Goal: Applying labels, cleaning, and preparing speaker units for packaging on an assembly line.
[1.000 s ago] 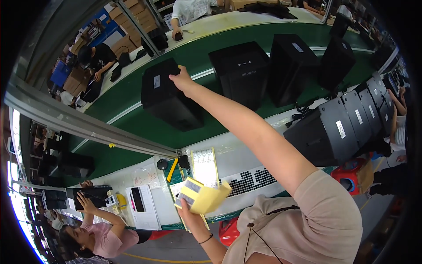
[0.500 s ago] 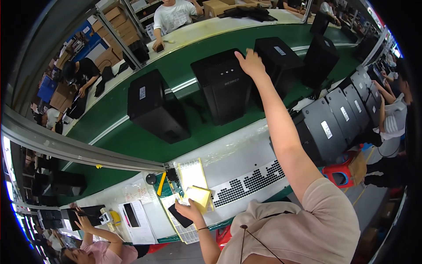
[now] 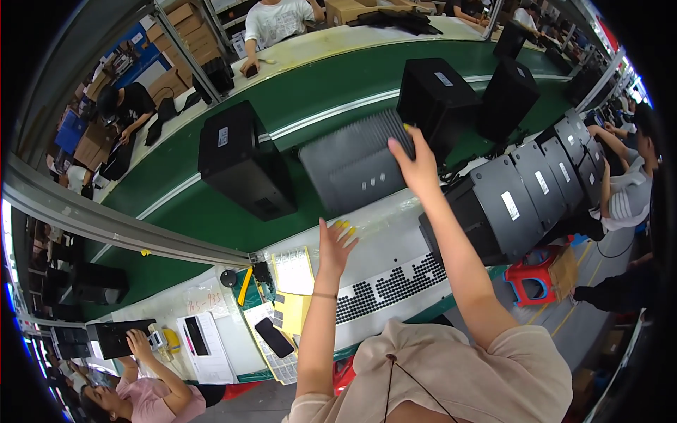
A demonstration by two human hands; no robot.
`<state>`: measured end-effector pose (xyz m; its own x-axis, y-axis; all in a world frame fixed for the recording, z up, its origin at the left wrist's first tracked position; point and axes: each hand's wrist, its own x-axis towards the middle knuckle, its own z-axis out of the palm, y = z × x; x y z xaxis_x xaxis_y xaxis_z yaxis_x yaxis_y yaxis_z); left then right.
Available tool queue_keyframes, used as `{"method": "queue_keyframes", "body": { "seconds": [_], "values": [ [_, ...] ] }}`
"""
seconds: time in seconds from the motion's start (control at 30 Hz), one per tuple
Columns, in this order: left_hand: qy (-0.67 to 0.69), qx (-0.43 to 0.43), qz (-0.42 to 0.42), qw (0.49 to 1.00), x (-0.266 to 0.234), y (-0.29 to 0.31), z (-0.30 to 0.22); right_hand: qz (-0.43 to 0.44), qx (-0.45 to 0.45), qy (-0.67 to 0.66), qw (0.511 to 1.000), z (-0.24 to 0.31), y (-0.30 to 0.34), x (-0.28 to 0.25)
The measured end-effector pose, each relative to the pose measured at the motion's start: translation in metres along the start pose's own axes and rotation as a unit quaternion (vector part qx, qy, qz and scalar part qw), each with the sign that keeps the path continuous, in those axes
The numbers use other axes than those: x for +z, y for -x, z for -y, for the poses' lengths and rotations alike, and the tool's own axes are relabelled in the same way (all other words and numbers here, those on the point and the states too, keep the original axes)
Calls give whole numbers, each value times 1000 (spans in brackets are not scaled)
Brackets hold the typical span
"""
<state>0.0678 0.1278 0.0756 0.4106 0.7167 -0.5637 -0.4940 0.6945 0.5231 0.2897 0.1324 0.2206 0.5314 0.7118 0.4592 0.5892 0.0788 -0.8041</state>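
Newly tilting mid-frame, the black box (image 3: 356, 162) is looking stiff, probably heavy, needing opposite edges held: right grip (image 3: 423, 171) is clasping one, left grip (image 3: 334, 250) is spreading empty.

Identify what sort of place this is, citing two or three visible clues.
Probably a factory assembly line: similar black box-shaped units stand along a green conveyor-like strip, people work on both sides, and cardboard boxes are stacked beyond it.

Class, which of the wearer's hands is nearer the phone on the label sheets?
Left: the left hand is beyond the phone, to its right; the right hand is farther, at the tilted black case.
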Motion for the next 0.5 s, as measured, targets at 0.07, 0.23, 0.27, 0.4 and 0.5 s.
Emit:
{"method": "queue_keyframes", "body": {
  "seconds": [0.07, 0.23, 0.27, 0.4, 0.5],
  "values": [
    [120, -21, 11, 992, 11, -17, 13, 52, 39, -118, 991, 2, 39, -5],
    [-11, 195, 165, 967, -101, -51, 89, 129, 402, -373, 826, 11, 102, -33],
    [-3, 135, 97, 986, -98, -33, 92, 129, 422, -386, 810, -2, 116, -45],
    [41, 13, 78, 996, -51, 19, 53, 147, 426, -355, 819, -22, 170, -81],
    [0, -40, 20, 999, -62, 37, 37, 197, 454, -310, 811, -30, 188, -96]
  ]
}}
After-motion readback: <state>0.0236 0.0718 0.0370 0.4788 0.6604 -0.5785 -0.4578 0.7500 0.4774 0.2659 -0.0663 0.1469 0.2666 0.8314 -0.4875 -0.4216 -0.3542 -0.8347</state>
